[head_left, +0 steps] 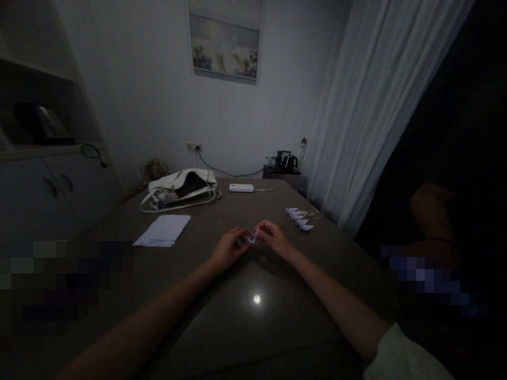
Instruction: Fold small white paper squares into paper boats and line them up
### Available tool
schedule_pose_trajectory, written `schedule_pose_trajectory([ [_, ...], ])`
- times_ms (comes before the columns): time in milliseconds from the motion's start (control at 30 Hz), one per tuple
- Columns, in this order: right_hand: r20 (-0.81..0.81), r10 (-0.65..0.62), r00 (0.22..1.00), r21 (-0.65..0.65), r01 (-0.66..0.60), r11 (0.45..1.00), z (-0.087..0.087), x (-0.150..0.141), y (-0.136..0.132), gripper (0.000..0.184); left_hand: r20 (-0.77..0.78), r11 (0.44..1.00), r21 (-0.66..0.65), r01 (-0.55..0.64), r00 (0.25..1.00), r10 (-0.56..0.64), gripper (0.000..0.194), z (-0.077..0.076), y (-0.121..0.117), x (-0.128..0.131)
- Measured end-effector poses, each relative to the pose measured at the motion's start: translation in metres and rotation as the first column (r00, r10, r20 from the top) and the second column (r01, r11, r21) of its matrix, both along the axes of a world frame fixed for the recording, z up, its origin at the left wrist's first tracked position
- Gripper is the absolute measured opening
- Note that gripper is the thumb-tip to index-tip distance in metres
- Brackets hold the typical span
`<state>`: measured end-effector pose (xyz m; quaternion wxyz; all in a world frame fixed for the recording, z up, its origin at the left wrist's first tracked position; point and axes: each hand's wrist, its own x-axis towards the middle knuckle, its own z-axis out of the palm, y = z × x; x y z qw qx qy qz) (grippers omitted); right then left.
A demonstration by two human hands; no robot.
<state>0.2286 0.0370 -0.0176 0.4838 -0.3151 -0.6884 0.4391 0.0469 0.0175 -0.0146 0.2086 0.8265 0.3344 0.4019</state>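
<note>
Between my two hands, above the middle of the table [222, 316], is a small piece of folded white paper [252, 238]. My left hand [230, 248] pinches it from the left, fingers curled. From the other side my right hand [273, 238] grips its right part with thumb and fingers. The fingers partly cover the paper, so its full shape is hidden. Several small folded paper shapes [300, 219] with pointed ends stand in a row to the right. A stack of white paper sheets [164, 230] lies to the left.
A white handbag [180, 187] rests at the table's back left. Beside it lies a white power bank [241, 188] with a short cable. Small scraps [311, 214] lie near the right edge. At far right, another person's arm [431, 216] shows in the dark.
</note>
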Motion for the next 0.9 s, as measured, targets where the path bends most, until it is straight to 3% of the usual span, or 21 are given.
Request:
schedule_pose_trajectory([
  [233, -0.079, -0.006, 0.997, -0.076, 0.0, 0.997, 0.0017, -0.0016, -0.0018, 0.023, 0.009, 0.999, 0.037, -0.008, 1.0, 0.008, 0.019, 0.0026, -0.0008, -0.0007],
  [400, -0.09, 0.006, 0.996, -0.049, -0.01, 0.999, -0.0009, -0.0012, -0.0006, 0.023, 0.022, 0.999, 0.035, 0.018, 1.0, -0.019, 0.019, 0.0027, 0.0007, -0.0009],
  [633, -0.139, -0.002, 0.99, -0.086, -0.01, 0.996, -0.0008, -0.0024, -0.0005, 0.024, 0.136, 0.997, -0.069, 0.028, 0.991, -0.018, 0.023, -0.0001, 0.0044, 0.0],
  [800, -0.126, 0.016, 0.992, -0.084, -0.026, 0.996, -0.0004, -0.0022, -0.0022, 0.023, 0.1, 0.993, -0.106, 0.054, 0.994, -0.043, 0.026, 0.0, 0.0031, 0.0006],
  [900, -0.124, 0.022, 0.992, -0.078, -0.032, 0.996, -0.0024, -0.0023, -0.0019, 0.022, 0.094, 0.976, -0.201, 0.085, 0.993, -0.067, 0.029, -0.0005, 0.0026, 0.0011],
])
